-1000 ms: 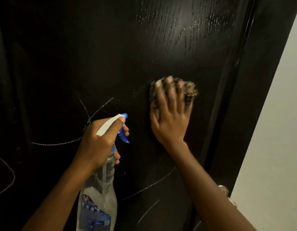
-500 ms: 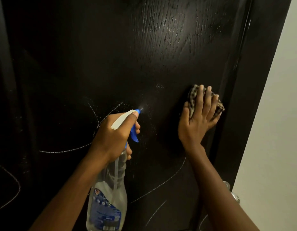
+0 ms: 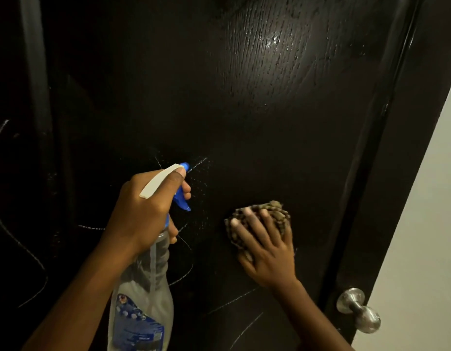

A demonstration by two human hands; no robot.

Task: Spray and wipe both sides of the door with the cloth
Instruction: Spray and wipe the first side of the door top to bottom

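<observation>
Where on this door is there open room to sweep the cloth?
Free: the door above the right hand and cloth, up to the shiny patch, and the strip right of it. Crowded: leftward, where the left hand grips the spray bottle; knob lower right.

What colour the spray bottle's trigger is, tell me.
Blue. The trigger of the spray bottle shows best in the head view, the only one.

The right hand is pressing a bunched checked cloth flat against the dark door. The left hand is gripping a spray bottle by its neck, nozzle facing the door. A silver knob is sticking out at the door's edge.
</observation>
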